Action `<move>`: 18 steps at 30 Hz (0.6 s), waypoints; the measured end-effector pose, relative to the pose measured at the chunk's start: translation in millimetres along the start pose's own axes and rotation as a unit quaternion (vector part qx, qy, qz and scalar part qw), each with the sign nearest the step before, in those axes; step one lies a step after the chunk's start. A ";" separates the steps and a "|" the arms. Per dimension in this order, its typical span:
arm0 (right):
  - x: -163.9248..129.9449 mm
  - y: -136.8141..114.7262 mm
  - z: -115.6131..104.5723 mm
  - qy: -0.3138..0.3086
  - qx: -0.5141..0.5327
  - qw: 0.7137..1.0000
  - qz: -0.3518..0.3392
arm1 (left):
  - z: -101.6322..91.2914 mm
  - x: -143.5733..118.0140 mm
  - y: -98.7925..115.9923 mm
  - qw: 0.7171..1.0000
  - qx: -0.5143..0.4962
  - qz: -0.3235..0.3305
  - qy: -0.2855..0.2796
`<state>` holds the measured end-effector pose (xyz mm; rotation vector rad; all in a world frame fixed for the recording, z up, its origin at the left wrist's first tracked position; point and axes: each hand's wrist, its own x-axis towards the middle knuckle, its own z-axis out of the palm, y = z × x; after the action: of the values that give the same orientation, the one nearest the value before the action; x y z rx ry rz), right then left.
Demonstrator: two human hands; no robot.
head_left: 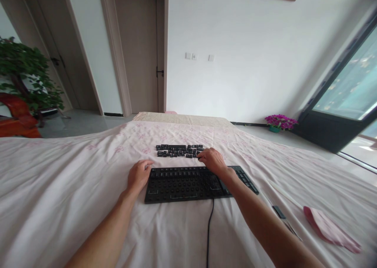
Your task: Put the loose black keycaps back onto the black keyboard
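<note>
black keyboard [188, 184] lies flat on the cloth-covered table in front of the person, most of its main block stripped to bare sockets - only the top row and the right-hand cluster look capped; loose keycaps [179, 151] sit in rough rows just behind it, touching one another, small black squarish pieces with pale legends too small to read; right hand [212, 160] reaches past the keyboard's back edge to the right end of the keycaps, fingers curled down onto them, probably pinching one but i cannot tell whether anything is gripped; left hand [138, 174] rests at the keyboard's left edge, fingers loosely bent and touching the frame, holding nothing clearly; judgement - steady the board with the left, take one cap at a time by its sides, keep the rows in order, press straight down over a socket so the stem does not tilt; board is hard matte plastic, thin and rectangular, black cable [209, 228] runs from its front edge toward the viewer; tablecloth [73, 189] is soft, wrinkled, pale pink with faint floral print - caps could tip on the folds; folded pink cloth [330, 228] lies well apart at the right, a small dark flat object [278, 212] near it.
</note>
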<state>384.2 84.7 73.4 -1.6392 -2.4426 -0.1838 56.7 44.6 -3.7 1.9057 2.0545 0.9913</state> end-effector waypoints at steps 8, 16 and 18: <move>-52.9 -7.9 -5.2 0.017 0.116 0.992 -0.055 | 4.3 1.5 -5.0 1.000 -0.001 -0.003 0.007; -60.0 -3.0 10.7 0.038 0.126 0.989 -0.068 | 5.9 1.9 -7.3 1.000 0.001 0.007 0.011; -59.5 -2.2 12.4 0.044 0.121 0.989 -0.073 | 5.5 2.1 -6.3 1.000 0.002 0.005 0.009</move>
<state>403.0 32.9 47.8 -1.3266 -2.4089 0.0214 54.1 48.7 -10.9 1.9182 2.0597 1.0101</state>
